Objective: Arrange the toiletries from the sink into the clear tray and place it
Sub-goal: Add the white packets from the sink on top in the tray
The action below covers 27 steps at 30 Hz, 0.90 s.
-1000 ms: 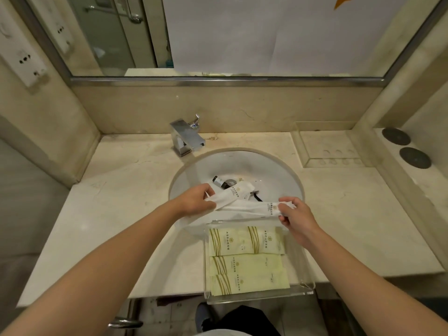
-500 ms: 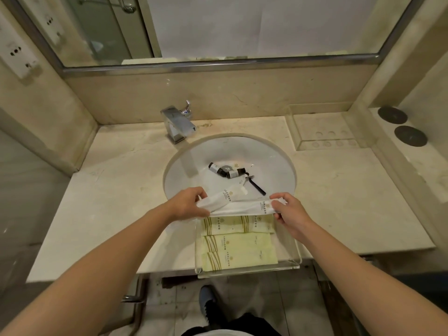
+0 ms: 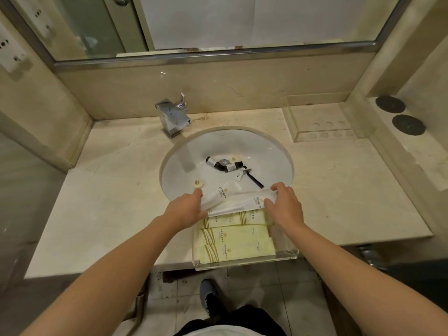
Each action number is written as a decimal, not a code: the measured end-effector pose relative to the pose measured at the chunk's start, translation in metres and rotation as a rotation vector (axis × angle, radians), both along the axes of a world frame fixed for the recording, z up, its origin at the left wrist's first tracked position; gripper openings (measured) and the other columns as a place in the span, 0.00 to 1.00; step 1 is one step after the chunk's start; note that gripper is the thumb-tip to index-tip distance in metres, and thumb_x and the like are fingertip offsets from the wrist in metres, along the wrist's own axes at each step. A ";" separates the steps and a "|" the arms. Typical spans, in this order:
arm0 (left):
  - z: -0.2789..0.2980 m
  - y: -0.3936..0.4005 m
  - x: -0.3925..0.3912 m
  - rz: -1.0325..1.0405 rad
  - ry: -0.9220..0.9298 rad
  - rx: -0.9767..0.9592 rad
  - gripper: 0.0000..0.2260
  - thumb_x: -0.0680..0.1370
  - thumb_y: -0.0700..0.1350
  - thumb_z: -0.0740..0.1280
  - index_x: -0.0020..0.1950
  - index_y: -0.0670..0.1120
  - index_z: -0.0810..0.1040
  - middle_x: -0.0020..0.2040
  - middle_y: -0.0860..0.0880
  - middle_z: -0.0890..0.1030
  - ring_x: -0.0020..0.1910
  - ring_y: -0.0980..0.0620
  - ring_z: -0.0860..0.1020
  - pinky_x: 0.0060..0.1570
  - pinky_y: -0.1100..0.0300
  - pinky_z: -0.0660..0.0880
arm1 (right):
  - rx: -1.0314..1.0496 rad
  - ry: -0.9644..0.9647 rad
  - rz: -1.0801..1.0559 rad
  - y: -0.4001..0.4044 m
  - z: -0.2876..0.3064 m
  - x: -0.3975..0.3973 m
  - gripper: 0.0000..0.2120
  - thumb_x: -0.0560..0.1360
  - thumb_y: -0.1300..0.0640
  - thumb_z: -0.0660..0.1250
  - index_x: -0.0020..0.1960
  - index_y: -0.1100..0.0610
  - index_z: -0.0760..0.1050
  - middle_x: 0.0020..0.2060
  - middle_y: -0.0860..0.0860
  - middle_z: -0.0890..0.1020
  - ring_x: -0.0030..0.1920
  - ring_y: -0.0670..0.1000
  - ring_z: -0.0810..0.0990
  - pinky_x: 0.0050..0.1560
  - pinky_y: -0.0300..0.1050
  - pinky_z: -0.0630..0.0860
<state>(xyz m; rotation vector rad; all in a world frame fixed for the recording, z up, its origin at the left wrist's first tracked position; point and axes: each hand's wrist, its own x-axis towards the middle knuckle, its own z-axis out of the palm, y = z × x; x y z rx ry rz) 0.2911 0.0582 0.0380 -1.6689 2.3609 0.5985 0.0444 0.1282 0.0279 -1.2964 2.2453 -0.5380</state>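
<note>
I hold a long white packet (image 3: 238,205) by its two ends, level over the far edge of the clear tray (image 3: 283,257); my left hand (image 3: 188,207) pinches the left end, and it seems to have a second white packet (image 3: 221,192) with it, though I cannot tell exactly how the fingers lie; my right hand (image 3: 286,206) grips the right end with curled fingers. I hold it at both ends because the packet is thin and soft — with one hand it would bend and fall crooked.

The tray sits at the front of the counter (image 3: 116,197), just before the sink (image 3: 271,151), and its near edge passes a little over the counter's edge; I judge this a small risk if I press down. Inside it three yellow packets (image 3: 236,235) already lie flat in rows, so the white one should go parallel, in the free strip behind them.

The task is not finished — in the sink lie dark small bottles (image 3: 223,163), a black razor (image 3: 253,178) and a small sachet (image 3: 238,175); a round soap (image 3: 198,183) rests at the basin's left rim.
</note>
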 end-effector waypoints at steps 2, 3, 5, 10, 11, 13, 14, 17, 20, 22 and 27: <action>-0.001 0.000 -0.001 -0.015 -0.021 -0.018 0.18 0.76 0.55 0.66 0.57 0.47 0.67 0.42 0.49 0.74 0.39 0.47 0.74 0.34 0.56 0.69 | 0.037 0.094 0.032 0.004 -0.002 0.000 0.18 0.76 0.51 0.66 0.63 0.51 0.67 0.59 0.52 0.71 0.42 0.54 0.73 0.43 0.47 0.72; -0.002 0.000 -0.001 -0.022 -0.029 -0.024 0.17 0.76 0.55 0.66 0.57 0.47 0.66 0.41 0.49 0.74 0.39 0.47 0.74 0.34 0.56 0.69 | 0.043 0.145 0.054 0.006 -0.004 0.000 0.19 0.76 0.50 0.66 0.63 0.51 0.67 0.59 0.52 0.70 0.41 0.54 0.73 0.43 0.47 0.72; -0.002 0.000 -0.002 -0.038 -0.039 -0.031 0.17 0.76 0.55 0.66 0.56 0.47 0.66 0.41 0.49 0.74 0.38 0.47 0.74 0.34 0.56 0.69 | 0.041 0.221 0.089 0.008 -0.005 0.001 0.18 0.76 0.49 0.66 0.62 0.52 0.68 0.58 0.53 0.69 0.39 0.54 0.73 0.41 0.47 0.74; -0.002 -0.002 -0.001 -0.061 -0.066 -0.038 0.16 0.76 0.56 0.65 0.56 0.47 0.66 0.42 0.48 0.75 0.40 0.46 0.76 0.37 0.54 0.73 | 0.039 0.282 0.117 0.009 -0.007 0.005 0.15 0.76 0.48 0.65 0.59 0.53 0.71 0.55 0.52 0.69 0.38 0.53 0.73 0.42 0.46 0.76; -0.003 -0.002 0.000 -0.063 -0.069 -0.035 0.16 0.77 0.56 0.65 0.56 0.47 0.66 0.43 0.48 0.75 0.40 0.46 0.76 0.38 0.53 0.74 | 0.040 0.290 0.123 0.009 -0.007 0.005 0.15 0.76 0.48 0.65 0.59 0.53 0.71 0.54 0.52 0.69 0.38 0.53 0.73 0.42 0.47 0.76; -0.004 -0.001 0.000 -0.064 -0.071 -0.027 0.16 0.77 0.55 0.65 0.56 0.47 0.66 0.42 0.47 0.75 0.40 0.46 0.76 0.38 0.53 0.73 | 0.043 0.301 0.126 0.009 -0.007 0.005 0.15 0.76 0.48 0.65 0.58 0.53 0.71 0.54 0.52 0.69 0.38 0.53 0.73 0.42 0.47 0.76; -0.004 -0.001 0.000 -0.066 -0.070 -0.027 0.16 0.77 0.55 0.65 0.56 0.47 0.66 0.42 0.47 0.75 0.41 0.45 0.76 0.38 0.53 0.73 | 0.044 0.302 0.124 0.009 -0.007 0.005 0.14 0.76 0.48 0.65 0.58 0.53 0.71 0.54 0.53 0.68 0.38 0.53 0.73 0.42 0.47 0.76; -0.003 -0.001 0.000 -0.076 -0.068 -0.034 0.17 0.77 0.56 0.65 0.57 0.47 0.66 0.43 0.47 0.75 0.41 0.46 0.76 0.38 0.53 0.74 | 0.031 0.296 0.109 0.010 -0.007 0.006 0.15 0.75 0.48 0.66 0.58 0.53 0.71 0.53 0.52 0.68 0.39 0.53 0.74 0.42 0.47 0.76; -0.001 -0.003 0.003 -0.077 -0.058 -0.032 0.19 0.75 0.58 0.65 0.58 0.48 0.66 0.44 0.47 0.76 0.41 0.46 0.76 0.39 0.53 0.74 | -0.017 0.262 0.104 0.012 -0.006 0.005 0.16 0.74 0.48 0.67 0.58 0.52 0.70 0.53 0.52 0.68 0.38 0.53 0.75 0.40 0.46 0.75; 0.002 -0.004 0.004 -0.090 -0.039 -0.029 0.20 0.74 0.59 0.66 0.58 0.48 0.66 0.45 0.47 0.77 0.42 0.46 0.76 0.39 0.53 0.75 | -0.070 0.197 0.087 0.011 -0.003 0.006 0.15 0.75 0.48 0.66 0.59 0.52 0.70 0.53 0.51 0.70 0.39 0.52 0.75 0.40 0.45 0.74; 0.015 -0.002 -0.009 -0.194 0.038 -0.026 0.20 0.74 0.59 0.67 0.57 0.48 0.67 0.46 0.48 0.78 0.42 0.47 0.76 0.38 0.54 0.72 | -0.123 -0.277 0.033 -0.003 0.013 0.013 0.13 0.78 0.49 0.61 0.61 0.52 0.70 0.47 0.49 0.77 0.44 0.49 0.76 0.45 0.46 0.75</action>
